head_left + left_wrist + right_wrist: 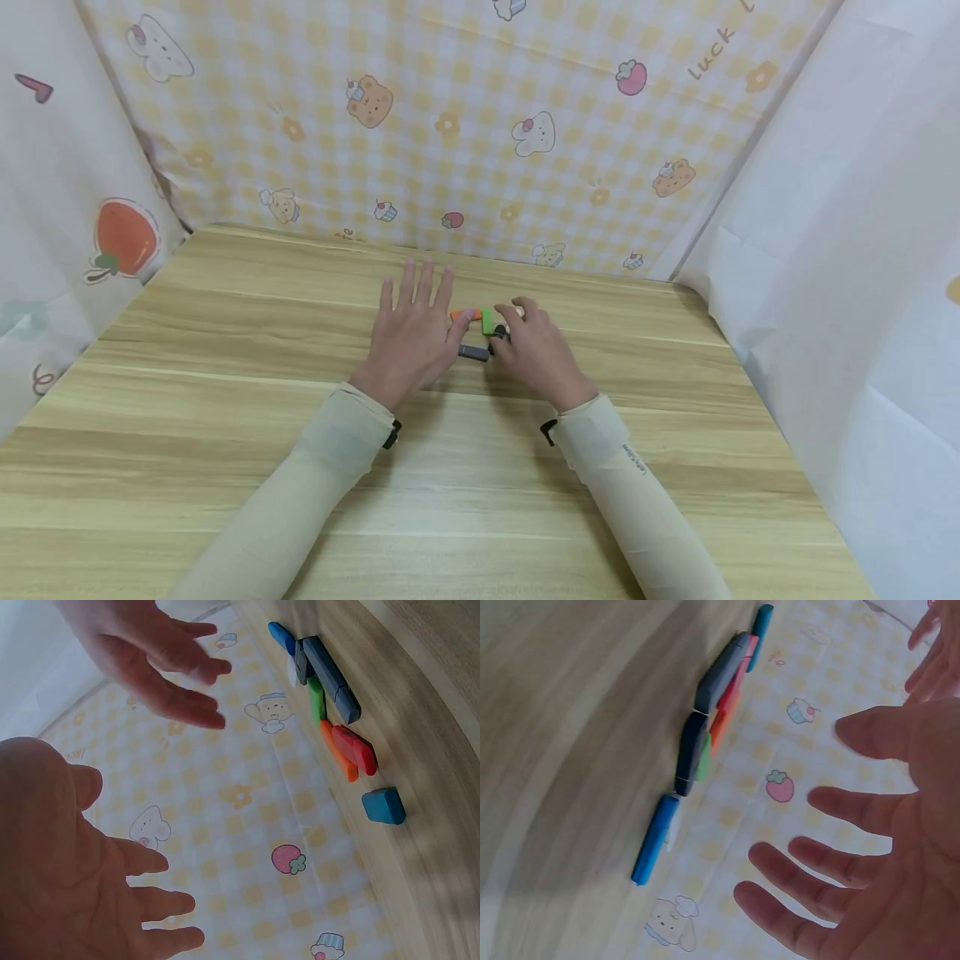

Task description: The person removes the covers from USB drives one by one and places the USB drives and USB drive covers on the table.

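In the head view my left hand [411,337] is over the table with fingers straight and spread, its thumb beside an orange stick [459,316]. Loosely bent fingers of my right hand [536,350] overlap a black stick [498,332] there, close to a green one [487,322]. A grey stick [473,353] lies between the hands. Both wrist views show the palms apart from the row of short, marker-like sticks, with nothing held. The row also has a blue stick [282,637], a white one [292,671], a red one [354,749] and a teal one [384,805].
The sticks lie on a wood-grain table [465,492]. Behind its far edge hangs a yellow checked curtain [465,167] with cartoon prints. White cloths hang at the left [52,167] and right [847,250].
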### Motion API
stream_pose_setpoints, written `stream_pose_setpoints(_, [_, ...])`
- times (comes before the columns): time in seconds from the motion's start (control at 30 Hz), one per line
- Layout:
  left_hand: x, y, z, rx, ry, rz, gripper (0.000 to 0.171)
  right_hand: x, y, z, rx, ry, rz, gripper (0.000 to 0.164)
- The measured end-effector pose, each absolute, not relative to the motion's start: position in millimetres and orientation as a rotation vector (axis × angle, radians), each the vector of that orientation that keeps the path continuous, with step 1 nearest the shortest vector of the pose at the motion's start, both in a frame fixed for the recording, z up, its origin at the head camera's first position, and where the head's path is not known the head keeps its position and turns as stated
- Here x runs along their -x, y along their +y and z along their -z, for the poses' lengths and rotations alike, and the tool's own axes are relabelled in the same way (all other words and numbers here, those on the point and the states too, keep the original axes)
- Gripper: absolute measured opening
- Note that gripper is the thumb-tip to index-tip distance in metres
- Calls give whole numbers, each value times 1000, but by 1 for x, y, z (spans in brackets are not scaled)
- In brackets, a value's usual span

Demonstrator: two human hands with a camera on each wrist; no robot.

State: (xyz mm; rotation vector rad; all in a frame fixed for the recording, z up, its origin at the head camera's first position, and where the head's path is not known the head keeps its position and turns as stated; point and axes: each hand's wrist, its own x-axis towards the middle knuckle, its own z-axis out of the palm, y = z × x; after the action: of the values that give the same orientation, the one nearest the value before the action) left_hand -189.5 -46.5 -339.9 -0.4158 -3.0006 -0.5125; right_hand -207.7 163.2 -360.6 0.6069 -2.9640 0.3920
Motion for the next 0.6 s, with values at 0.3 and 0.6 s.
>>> stream_pose_setpoints(0.3, [189,-46,341,421,-2991,521,76,209,165,369,-714,-2997,-302,36])
stream_pose_setpoints(0.6, [189,-45,343,419,-2985,516,77,211,164,373,-750,-3093,-267,36])
